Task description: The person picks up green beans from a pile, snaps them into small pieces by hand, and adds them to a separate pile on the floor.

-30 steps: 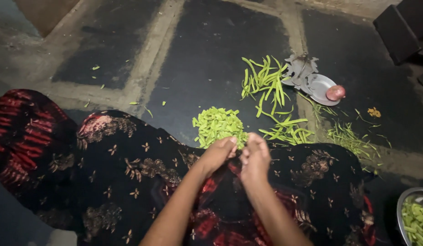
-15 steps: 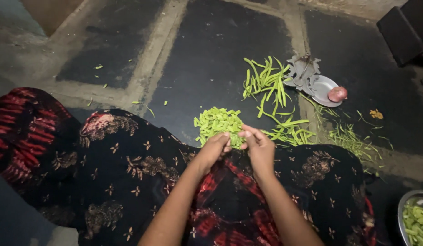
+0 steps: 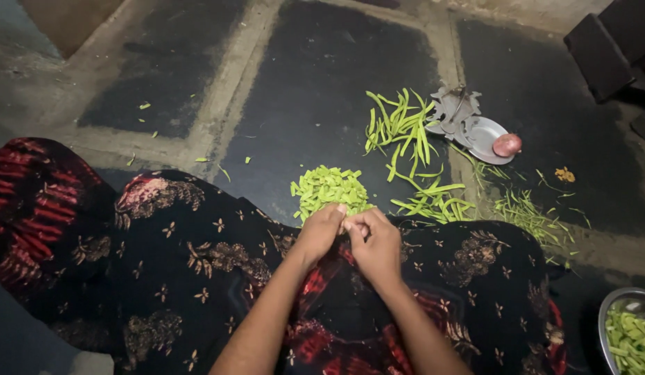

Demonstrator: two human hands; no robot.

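Beans, approx half done by the look of it: a heap of cut pieces (image 3: 329, 189) lies on the floor just beyond the knees, more pieces in a steel bowl (image 3: 609, 312) at right. Left hand (image 3: 321, 232) & right hand (image 3: 375, 244) meet fingertip to fingertip, pinching sth small btwn them, prob. a bean, mostly hidden. Whole beans (image 3: 402, 132) wait further out, stringy trimmings (image 3: 523, 208) beside them.

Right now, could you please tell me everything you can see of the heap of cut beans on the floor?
The heap of cut beans is a low, roundish mound of short, pale green pieces lying loose on the dark floor. It sits just beyond the left hand and right hand, whose fingertips meet at its near edge. Whole bean pods lie to its right, apart.
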